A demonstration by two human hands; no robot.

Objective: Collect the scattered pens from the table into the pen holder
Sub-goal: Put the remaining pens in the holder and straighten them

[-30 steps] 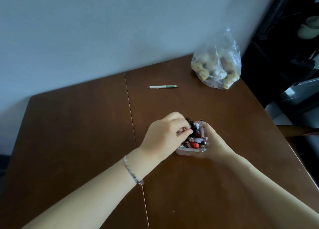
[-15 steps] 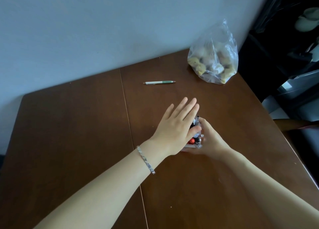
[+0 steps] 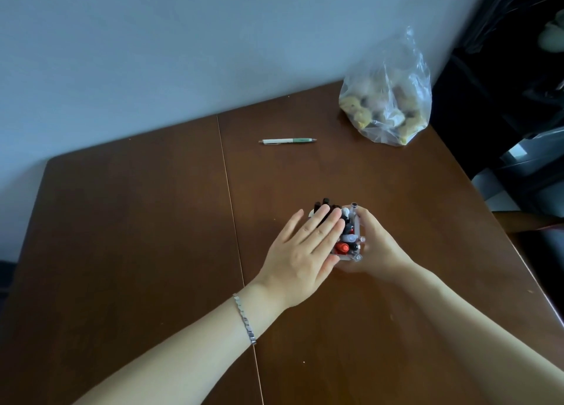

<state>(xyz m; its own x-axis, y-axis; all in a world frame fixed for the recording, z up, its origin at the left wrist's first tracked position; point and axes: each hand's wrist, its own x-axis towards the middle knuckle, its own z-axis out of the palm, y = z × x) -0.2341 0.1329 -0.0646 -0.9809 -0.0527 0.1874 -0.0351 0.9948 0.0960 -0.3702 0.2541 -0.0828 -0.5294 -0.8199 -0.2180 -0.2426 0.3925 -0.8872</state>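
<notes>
From the head view, the left hand (image 3: 300, 252) lies flat and wide, fingers straight and spread a little, palm down over the left part of the clear plastic pen holder (image 3: 351, 256); it grips nothing, its fingertips resting over the pen tops. A silver link bracelet (image 3: 245, 319) circles the left wrist. The right hand (image 3: 377, 246) is wrapped around the right side of the holder, fingers curled against its wall and thumb near the upper corner, holding it on the table.

The pen holder stands between the two hands, packed with upright pens (image 3: 346, 236): black caps at the far side poke out past the left fingertips, a white one and a grey one sit in the middle, and a red cap shows near the front edge. Exactly how many pens are inside cannot be told.

One white pen with a green grip (image 3: 287, 141) lies flat on the dark brown wooden table (image 3: 137, 221), well apart from the holder toward the far edge, pointing left to right. A seam runs down the tabletop just left of it. A clear plastic bag (image 3: 387, 99) of yellowish and brown lumps sits at the far right corner. A pale blue-grey wall (image 3: 183, 38) stands behind the table, and dark furniture fills the right side of the room.
</notes>
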